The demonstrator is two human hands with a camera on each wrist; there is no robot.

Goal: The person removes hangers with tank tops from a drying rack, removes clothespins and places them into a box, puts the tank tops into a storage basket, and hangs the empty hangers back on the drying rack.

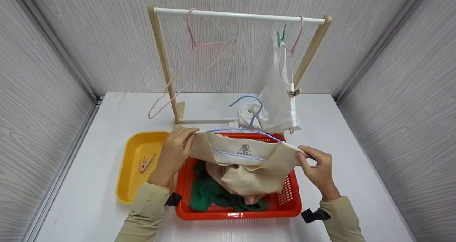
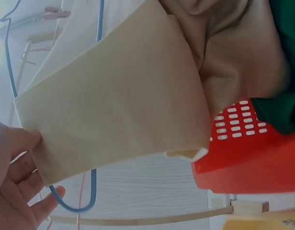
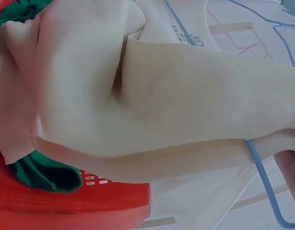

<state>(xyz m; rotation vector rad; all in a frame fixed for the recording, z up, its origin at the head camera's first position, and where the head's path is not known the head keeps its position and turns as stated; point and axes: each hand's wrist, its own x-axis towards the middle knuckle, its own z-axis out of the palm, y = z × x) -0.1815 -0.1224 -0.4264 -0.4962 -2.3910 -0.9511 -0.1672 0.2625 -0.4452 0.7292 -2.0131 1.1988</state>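
Observation:
A beige sleeveless top [image 1: 274,174] with printed lettering inside its neckline hangs on a blue hanger [image 1: 261,106]. At one shoulder, my left hand [image 1: 172,154] pinches the fabric; the hanger's rounded end pokes out beside the fingers in the left wrist view. The other shoulder is pinched by my right hand [image 1: 318,165] between thumb and fingers, and only part of this hand [image 3: 289,172] shows in the right wrist view. The top's lower part bunches over a red basket [image 1: 238,215], where a dark green cloth [image 1: 205,195] lies.
Behind stands a wooden rack with a white rail [image 1: 242,16]. From it hang a pink hanger [image 1: 210,44] and a white garment [image 1: 279,101] fastened with a green clothespin [image 1: 281,38] and another clip [image 1: 294,92]. A yellow tray [image 1: 124,178] at left holds a pink clothespin [image 1: 144,164].

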